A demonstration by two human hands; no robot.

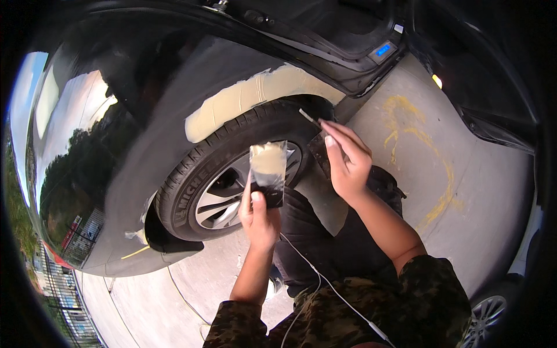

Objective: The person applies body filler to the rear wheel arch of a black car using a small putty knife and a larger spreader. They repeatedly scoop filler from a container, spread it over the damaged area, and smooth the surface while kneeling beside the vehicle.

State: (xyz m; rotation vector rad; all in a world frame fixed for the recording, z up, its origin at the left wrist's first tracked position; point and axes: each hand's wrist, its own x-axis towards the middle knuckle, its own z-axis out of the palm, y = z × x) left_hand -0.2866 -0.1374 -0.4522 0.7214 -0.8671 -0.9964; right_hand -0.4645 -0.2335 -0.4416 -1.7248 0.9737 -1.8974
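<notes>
My left hand (260, 220) grips a flat rectangular plate (276, 184), thumb on its face. A smear of cream-coloured body filler (268, 155) covers the plate's upper part. Between the fingertips of my right hand (351, 164) is a thin, dark spreader (309, 118) with a pale edge, seen almost edge-on. It is raised near the top of the tyre (188, 182), apart from the plate. Beyond both hands, a broad band of cream filler (232, 103) follows the wheel arch of a dark car body (165, 104). Ridges show on its surface.
An open car door (481, 75) stands at the upper right. The alloy wheel (217, 200) is close beyond my left hand. A white cable (319, 272) hangs over my front. Yellow marks (432, 145) are on the concrete floor (406, 191). Another wheel (486, 319) shows at lower right.
</notes>
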